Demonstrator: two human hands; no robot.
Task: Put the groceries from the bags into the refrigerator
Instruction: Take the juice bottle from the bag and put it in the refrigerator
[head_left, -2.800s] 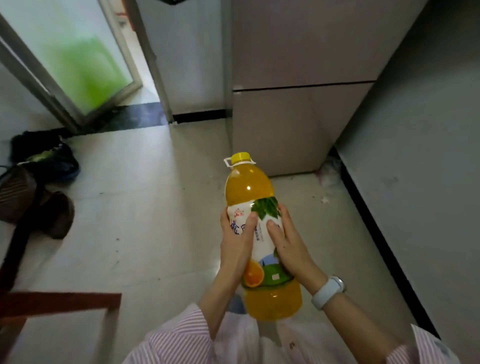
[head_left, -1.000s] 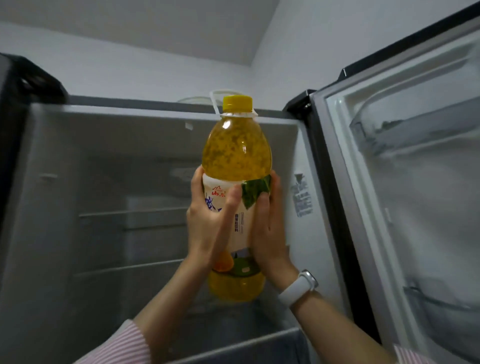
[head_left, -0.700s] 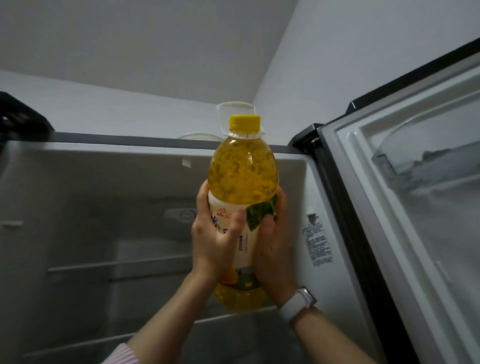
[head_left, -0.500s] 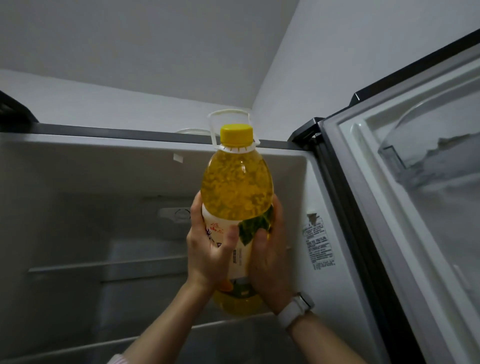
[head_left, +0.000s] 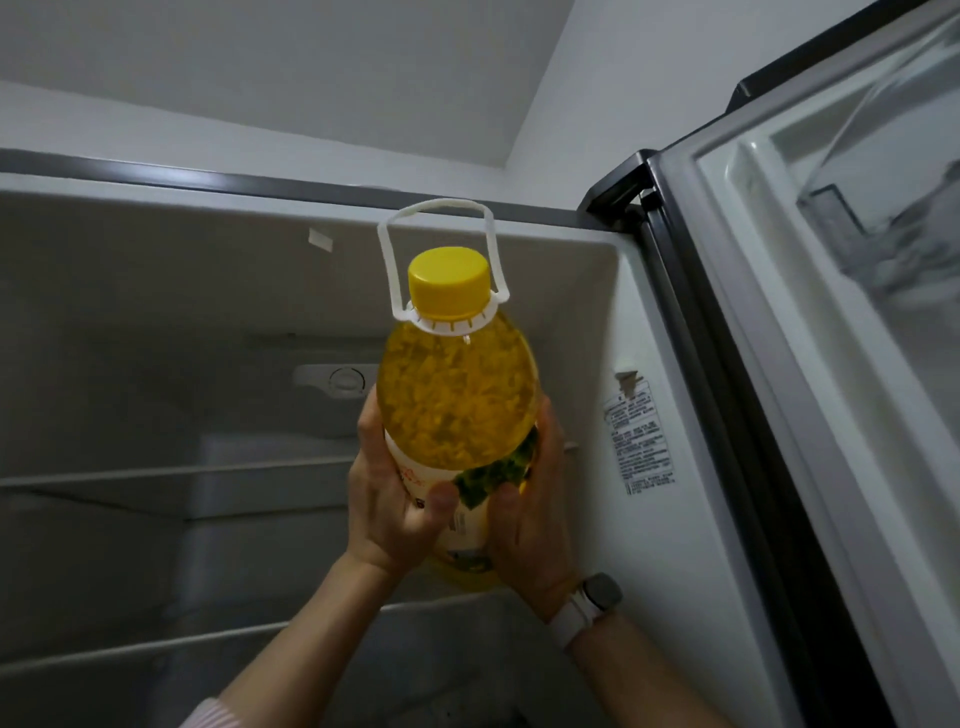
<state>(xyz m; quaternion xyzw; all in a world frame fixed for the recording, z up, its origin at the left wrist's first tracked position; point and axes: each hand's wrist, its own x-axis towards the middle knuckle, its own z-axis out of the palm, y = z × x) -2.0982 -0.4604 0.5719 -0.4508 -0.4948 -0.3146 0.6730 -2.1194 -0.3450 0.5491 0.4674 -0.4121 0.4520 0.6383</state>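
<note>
- The juice bottle (head_left: 457, 410) is held upright in front of the open refrigerator (head_left: 156, 312). The left hand (head_left: 387, 499) and right hand (head_left: 524, 509) clasp its labelled lower half from either side, fingers (head_left: 441, 501) curled round it with both thumbs on the near face.
- It looks full, so probably heavy and top-heavy. The plastic wall is smooth and may slip, so a low two-handed hold suits it.
- The white carry handle (head_left: 441, 249) stands up above the yellow cap (head_left: 449, 283), well above the fingers. It offers a second place to grip.
- The handle reaches about level with the compartment's top edge, so the bottle likely needs lowering or tilting to enter.
- Glass shelves (head_left: 171, 475) lie left of and below the fingers. The open door (head_left: 831, 364) stands to the right, leaving free room between.
</note>
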